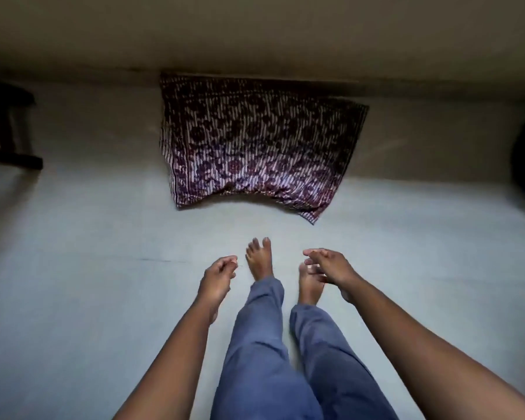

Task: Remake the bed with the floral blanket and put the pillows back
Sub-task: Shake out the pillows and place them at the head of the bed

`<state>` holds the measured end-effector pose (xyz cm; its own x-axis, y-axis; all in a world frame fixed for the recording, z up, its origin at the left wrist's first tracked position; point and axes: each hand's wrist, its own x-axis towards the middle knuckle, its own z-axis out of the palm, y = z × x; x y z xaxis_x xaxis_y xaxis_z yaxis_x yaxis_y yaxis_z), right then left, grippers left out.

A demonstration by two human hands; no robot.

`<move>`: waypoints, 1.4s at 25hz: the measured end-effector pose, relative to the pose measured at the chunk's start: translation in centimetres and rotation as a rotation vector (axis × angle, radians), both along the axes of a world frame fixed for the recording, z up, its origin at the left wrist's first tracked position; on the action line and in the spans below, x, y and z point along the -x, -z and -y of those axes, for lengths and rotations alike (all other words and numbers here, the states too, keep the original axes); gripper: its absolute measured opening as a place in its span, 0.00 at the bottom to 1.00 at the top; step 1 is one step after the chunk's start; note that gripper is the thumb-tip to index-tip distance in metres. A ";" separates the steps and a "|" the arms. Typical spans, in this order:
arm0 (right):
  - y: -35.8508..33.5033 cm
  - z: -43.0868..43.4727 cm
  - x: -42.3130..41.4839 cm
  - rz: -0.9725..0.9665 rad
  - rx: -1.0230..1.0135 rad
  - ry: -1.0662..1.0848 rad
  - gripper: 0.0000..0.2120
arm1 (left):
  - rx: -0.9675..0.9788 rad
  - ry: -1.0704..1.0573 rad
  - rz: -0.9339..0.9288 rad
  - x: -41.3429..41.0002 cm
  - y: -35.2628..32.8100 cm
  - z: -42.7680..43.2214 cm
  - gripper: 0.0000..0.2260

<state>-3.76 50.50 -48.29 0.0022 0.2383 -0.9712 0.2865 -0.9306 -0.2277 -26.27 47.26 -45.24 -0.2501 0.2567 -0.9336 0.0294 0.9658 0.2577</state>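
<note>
The floral blanket (255, 140) is seen lying unspread at twelve o'clock against the wall (255, 34), nothing is held in the loosely curled left hand (217, 278) or right hand (331, 266), no pillows are shown, and most work is judged left.

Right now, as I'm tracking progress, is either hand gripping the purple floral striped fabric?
No: the left hand and right hand hold nothing, and the purple floral striped fabric lies apart from them.
</note>
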 end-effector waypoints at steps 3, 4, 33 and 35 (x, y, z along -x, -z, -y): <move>9.8 -2.7 2.4 0.026 -0.016 -0.058 0.11 | 0.023 0.180 -0.078 2.2 7.9 -1.9 0.09; 12.6 -3.7 3.6 0.038 -0.052 -0.100 0.13 | 0.014 0.196 -0.094 3.0 9.8 -2.7 0.09; -13.4 -2.7 1.9 0.399 -0.526 -1.018 0.16 | -0.609 0.844 -0.337 0.0 -14.5 -2.9 0.27; -18.1 -0.2 0.8 0.329 -0.606 -1.058 0.16 | -0.691 0.983 -0.432 -0.9 -19.0 -0.5 0.38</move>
